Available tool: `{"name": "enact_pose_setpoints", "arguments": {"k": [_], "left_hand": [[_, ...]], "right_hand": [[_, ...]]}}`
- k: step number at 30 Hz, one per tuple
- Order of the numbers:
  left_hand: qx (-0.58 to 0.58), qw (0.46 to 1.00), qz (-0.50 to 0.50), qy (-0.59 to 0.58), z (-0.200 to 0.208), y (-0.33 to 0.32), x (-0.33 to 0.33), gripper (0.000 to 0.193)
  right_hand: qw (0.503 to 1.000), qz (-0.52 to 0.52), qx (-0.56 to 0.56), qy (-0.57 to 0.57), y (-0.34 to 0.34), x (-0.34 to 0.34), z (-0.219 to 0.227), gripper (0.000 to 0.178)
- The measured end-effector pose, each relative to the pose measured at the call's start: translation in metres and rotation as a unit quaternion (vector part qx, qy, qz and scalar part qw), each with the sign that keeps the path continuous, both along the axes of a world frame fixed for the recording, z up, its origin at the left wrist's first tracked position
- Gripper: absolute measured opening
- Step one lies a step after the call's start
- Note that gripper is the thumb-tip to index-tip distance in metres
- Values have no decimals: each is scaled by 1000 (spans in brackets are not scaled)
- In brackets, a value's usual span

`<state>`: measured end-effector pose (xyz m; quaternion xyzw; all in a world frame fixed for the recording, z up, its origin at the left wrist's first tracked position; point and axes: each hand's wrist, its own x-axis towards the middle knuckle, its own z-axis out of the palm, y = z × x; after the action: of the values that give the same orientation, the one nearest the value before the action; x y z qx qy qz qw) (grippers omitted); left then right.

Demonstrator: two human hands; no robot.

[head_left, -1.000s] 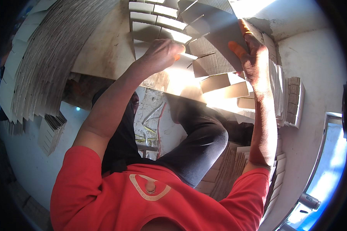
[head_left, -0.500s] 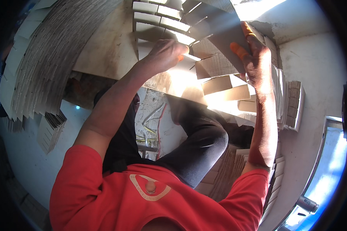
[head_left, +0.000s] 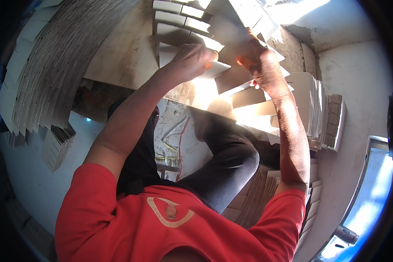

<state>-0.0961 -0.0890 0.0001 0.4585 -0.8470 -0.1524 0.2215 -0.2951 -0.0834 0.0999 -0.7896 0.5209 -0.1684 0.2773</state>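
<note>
A row of slotted cardboard dividers (head_left: 174,18) stands interlocked on the table at the top middle. My left hand (head_left: 191,62) is closed at the near end of these dividers, its fingertips around the edge of one piece. My right hand (head_left: 265,69), with orange covers on some fingers, grips a long cardboard strip (head_left: 228,41) that lies across the right ends of the dividers. Its thumb and fingers sit on the strip's right edge. Glare and shadow hide how the strip's slots meet the dividers.
A long row of stacked cardboard strips (head_left: 70,61) fills the left of the wooden table (head_left: 120,54). A small cardboard bundle (head_left: 59,147) is below it. More stacks (head_left: 310,105) stand at the right by the wall. Wires (head_left: 171,142) are on the floor between my legs.
My right hand has moved left and slightly down with the cardboard strip, bringing it closer to the dividers. Bright pieces behind it are now uncovered. My left hand has barely moved.
</note>
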Motion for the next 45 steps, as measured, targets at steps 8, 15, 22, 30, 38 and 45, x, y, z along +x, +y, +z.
{"name": "enact_pose_setpoints", "arguments": {"k": [8, 15, 22, 30, 38, 45], "left_hand": [[32, 999, 1, 15, 10, 4, -2, 19], [-59, 991, -10, 118, 13, 13, 26, 36], [-15, 996, 54, 66, 14, 9, 38, 38], [-4, 995, 60, 77, 10, 7, 35, 37], [34, 992, 67, 100, 8, 7, 45, 36], [-2, 995, 92, 46, 12, 11, 60, 34]], "right_hand": [[991, 66, -33, 113, 13, 1, -47, 68], [863, -281, -334, 254, 20, -117, -56, 27], [735, -441, -193, 478, 66, -272, -109, 60], [804, -424, -242, 340, 62, -317, -107, 46], [784, -408, -408, 228, 65, -213, -24, 23], [908, -158, -323, -213, 39, -74, 46, 53]]}}
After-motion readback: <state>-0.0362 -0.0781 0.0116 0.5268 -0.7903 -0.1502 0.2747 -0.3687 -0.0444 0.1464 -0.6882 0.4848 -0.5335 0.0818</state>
